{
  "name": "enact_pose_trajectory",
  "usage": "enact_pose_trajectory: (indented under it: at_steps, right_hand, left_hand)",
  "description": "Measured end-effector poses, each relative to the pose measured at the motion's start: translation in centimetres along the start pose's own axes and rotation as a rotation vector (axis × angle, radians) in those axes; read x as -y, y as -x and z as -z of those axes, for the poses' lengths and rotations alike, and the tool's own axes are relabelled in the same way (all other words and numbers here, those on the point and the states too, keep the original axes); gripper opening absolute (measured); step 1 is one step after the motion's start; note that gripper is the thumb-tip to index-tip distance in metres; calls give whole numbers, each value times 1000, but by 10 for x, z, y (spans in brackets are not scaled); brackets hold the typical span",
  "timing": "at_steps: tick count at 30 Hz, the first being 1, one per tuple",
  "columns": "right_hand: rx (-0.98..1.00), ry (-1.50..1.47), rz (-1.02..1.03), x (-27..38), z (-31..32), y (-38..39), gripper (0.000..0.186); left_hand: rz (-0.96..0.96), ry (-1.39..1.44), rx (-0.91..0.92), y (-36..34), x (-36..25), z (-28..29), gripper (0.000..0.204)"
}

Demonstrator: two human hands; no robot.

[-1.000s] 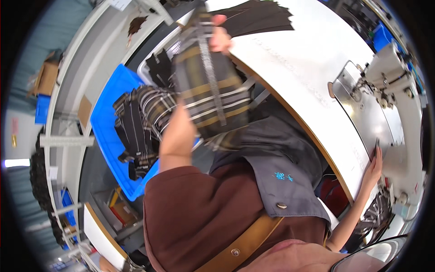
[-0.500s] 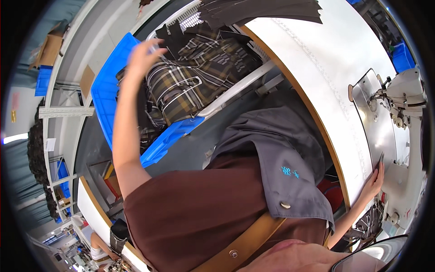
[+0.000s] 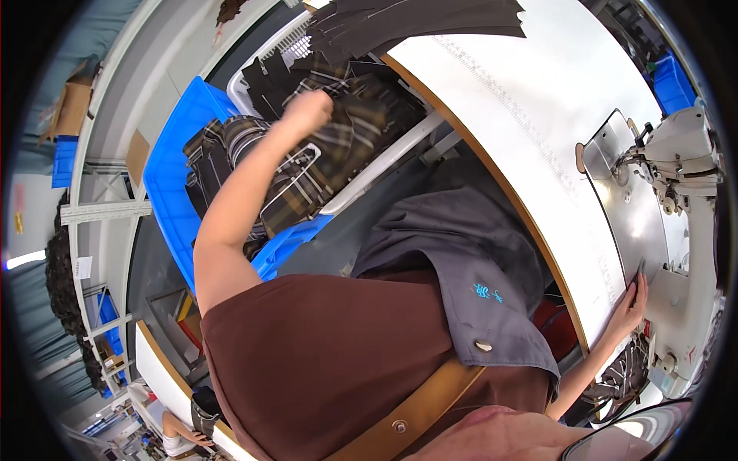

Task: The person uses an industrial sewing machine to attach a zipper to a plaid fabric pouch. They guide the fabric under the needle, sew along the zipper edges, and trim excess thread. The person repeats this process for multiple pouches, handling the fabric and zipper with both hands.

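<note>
My left hand is closed on plaid cloth over a blue bin, its outline smeared by motion. Brown, black and white plaid pieces fill the bin, and the part beside my fingers is blurred too. On the right, my right hand rests at the edge of the sewing machine's metal plate. Between its fingers is a slim, pointed grey metal tool, its exact kind too small to tell.
The blue bin stands left of the white table. Dark cloth strips lie at the table's far end. The sewing machine head rises at the right. Another person's arm shows at lower left.
My left hand has moved right across the bin and gone from spread fingers to closed on plaid cloth, which shifts with it. My right hand stays at the machine plate with the tool.
</note>
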State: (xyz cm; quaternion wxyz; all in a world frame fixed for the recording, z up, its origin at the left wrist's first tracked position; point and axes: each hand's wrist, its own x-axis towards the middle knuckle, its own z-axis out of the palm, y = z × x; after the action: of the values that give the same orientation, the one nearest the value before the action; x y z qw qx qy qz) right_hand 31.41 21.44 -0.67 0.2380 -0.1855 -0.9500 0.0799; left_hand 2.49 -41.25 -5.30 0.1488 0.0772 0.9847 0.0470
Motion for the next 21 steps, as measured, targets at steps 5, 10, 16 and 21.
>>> enact_pose_trajectory:
  at_steps: [5,10,16,21]
  right_hand:
    - [-117,189,140,2,1,-1,27]
    - [-16,104,96,1,-1,-5,28]
    - [4,58,57,-1,0,1,28]
    - [-165,58,158,29,6,-2,33]
  left_hand:
    - [-485,538,-933,45,-42,107,11]
    - [-391,24,-618,21,-24,94,7]
    - [-327,-31,-672,1,-21,45,9]
    - [-362,105,-1058,32,-32,83,4]
